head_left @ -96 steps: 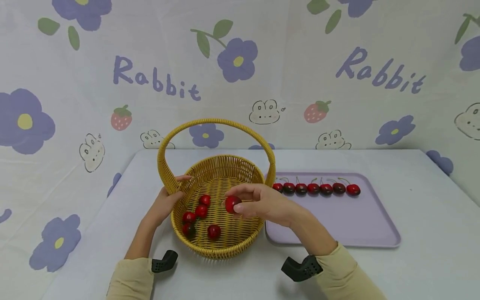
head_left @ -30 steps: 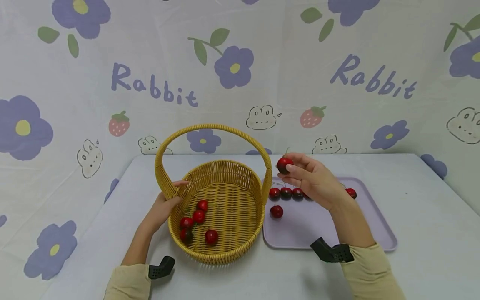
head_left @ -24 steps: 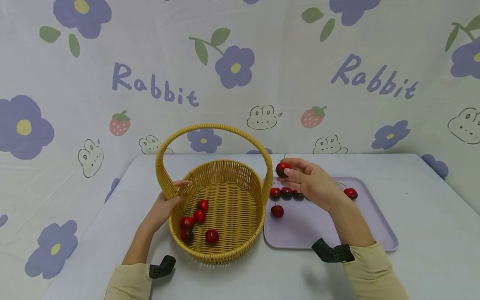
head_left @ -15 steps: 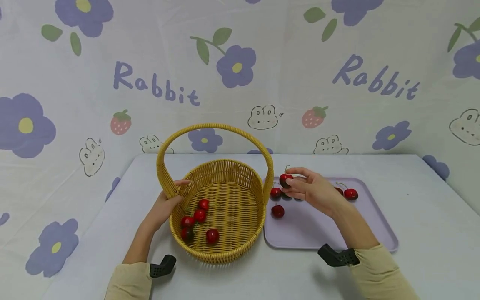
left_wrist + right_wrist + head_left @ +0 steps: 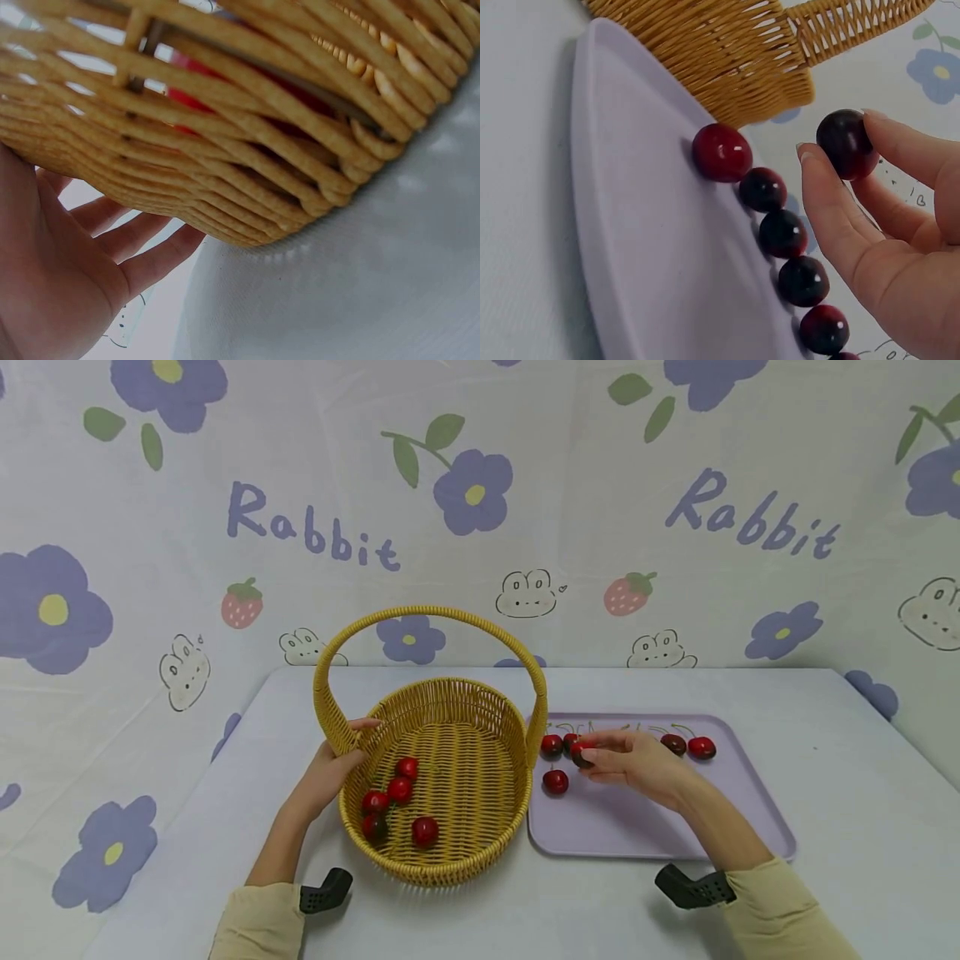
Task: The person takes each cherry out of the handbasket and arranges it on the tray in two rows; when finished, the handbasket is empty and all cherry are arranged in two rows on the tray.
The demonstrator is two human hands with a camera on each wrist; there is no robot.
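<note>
The right hand (image 5: 637, 766) pinches a dark red cherry (image 5: 582, 755) between thumb and fingers, above the left part of the lilac tray (image 5: 660, 837). In the right wrist view the held cherry (image 5: 847, 145) hangs clear of the tray. A row of cherries runs along the tray's back edge, partly hidden by the hand; one cherry (image 5: 555, 782) lies in front of the row's left end. At the left, the left hand (image 5: 324, 777) grips the side of the yellow wicker basket (image 5: 442, 870) at the handle's base. Several red cherries (image 5: 424, 832) lie inside the basket.
The basket's tall handle (image 5: 431, 610) arches over it, its right side close to the tray's left edge. A white-covered table (image 5: 465, 927) lies under both. Behind stands a patterned cloth with flowers and rabbits. Each wrist carries a black device (image 5: 327, 891).
Earlier the right hand was over the basket with a cherry; a cherry now lies in front of the row. The hand, holding another cherry, has since lowered toward the tray. The left hand keeps its grip.
</note>
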